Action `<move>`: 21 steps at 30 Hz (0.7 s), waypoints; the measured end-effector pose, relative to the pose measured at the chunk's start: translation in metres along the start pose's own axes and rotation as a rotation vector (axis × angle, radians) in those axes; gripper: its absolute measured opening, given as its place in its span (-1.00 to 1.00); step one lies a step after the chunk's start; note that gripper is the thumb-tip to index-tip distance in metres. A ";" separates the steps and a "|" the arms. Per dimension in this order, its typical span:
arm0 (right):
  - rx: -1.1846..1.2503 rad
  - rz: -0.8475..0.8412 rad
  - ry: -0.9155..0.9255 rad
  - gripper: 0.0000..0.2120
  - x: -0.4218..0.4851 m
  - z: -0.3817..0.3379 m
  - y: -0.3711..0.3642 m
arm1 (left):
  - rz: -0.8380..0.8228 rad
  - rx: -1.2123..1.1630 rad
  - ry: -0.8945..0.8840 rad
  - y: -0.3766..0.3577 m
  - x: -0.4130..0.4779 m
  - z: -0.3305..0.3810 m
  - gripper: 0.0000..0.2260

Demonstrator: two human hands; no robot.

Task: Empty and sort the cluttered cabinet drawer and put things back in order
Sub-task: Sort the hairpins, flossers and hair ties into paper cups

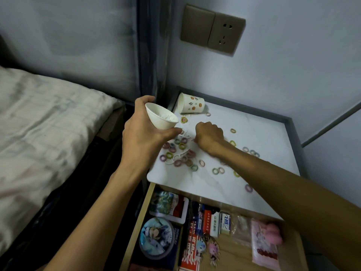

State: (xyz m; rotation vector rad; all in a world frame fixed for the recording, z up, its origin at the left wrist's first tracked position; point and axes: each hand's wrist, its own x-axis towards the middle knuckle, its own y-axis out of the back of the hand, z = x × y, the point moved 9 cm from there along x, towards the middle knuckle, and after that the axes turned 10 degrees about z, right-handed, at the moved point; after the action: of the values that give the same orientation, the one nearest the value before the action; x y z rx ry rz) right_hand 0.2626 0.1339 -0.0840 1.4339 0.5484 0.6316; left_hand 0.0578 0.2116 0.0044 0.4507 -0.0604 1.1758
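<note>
My left hand [142, 133] grips a white paper cup [161, 117], tilted over the left edge of the white cabinet top [259, 133]; something white lies inside the cup. My right hand [209, 134] is curled, knuckles up, on the cabinet top among several small coloured hair ties [178, 151]; what its fingers pinch is hidden. A second, patterned paper cup [192, 103] lies on its side at the back left. The wooden drawer [136, 222] below stands open, with a round badge [158, 237], boxes, erasers [224, 223] and keychains inside.
A bed with a pale sheet [48, 133] fills the left. The wall behind carries a switch and socket plate [213, 30]. A grey rim [293, 133] edges the cabinet top. More hair ties are scattered toward the right and front of the top.
</note>
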 end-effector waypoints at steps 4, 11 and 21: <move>-0.059 0.017 0.043 -0.74 -0.011 0.005 -0.003 | -0.001 0.002 0.005 0.001 -0.001 0.001 -0.23; 0.389 0.078 0.371 -0.91 -0.017 -0.009 0.016 | 0.007 0.012 0.014 0.004 0.001 -0.002 -0.23; 0.303 0.074 0.711 -0.91 -0.042 -0.050 0.006 | 0.008 0.021 -0.004 0.003 0.000 0.001 -0.24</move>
State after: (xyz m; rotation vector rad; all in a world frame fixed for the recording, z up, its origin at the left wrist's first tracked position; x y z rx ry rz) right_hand 0.1974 0.1419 -0.0824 1.4955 1.1895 1.1676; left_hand 0.0559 0.2126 0.0059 0.4717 -0.0538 1.1848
